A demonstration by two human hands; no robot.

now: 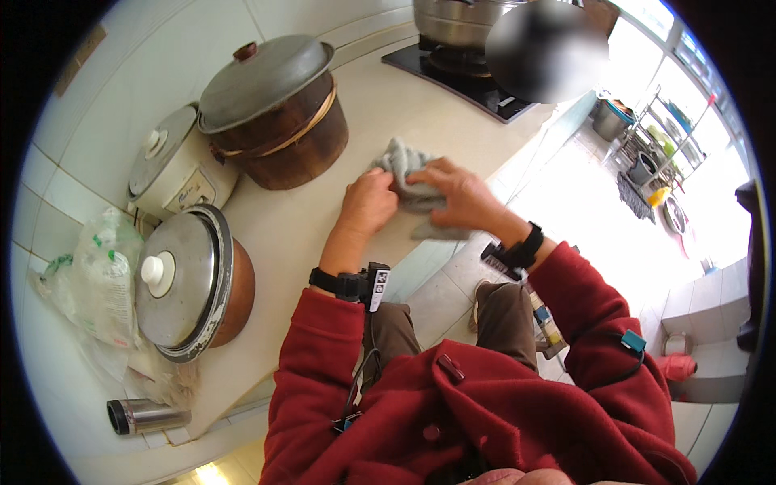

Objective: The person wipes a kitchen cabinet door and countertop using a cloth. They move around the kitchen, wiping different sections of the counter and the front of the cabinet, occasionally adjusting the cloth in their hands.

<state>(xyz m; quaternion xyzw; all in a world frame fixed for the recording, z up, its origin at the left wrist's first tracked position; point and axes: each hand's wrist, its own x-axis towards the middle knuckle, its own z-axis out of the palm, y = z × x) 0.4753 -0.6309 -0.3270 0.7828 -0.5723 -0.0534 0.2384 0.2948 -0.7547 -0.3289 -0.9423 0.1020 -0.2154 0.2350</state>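
A grey-green cloth [418, 182] lies bunched on the pale countertop [364, 109] near its front edge, with one end draped at the edge. My left hand [368, 203] is closed on the cloth's left side. On the right side of the cloth, my right hand [464, 194] rests with its fingers bent and spread; it is slightly blurred, and whether it grips the fabric is unclear. Both wrists wear black straps with small devices.
Left of the hands stand a dark wooden steamer with a metal lid [267, 79], a white rice cooker [182, 163] and a brown lidded pot [239, 291]. Plastic bags [109, 279] and a steel flask [148, 416] lie beyond. A steel pot [448, 21] sits on a black cooktop [436, 66].
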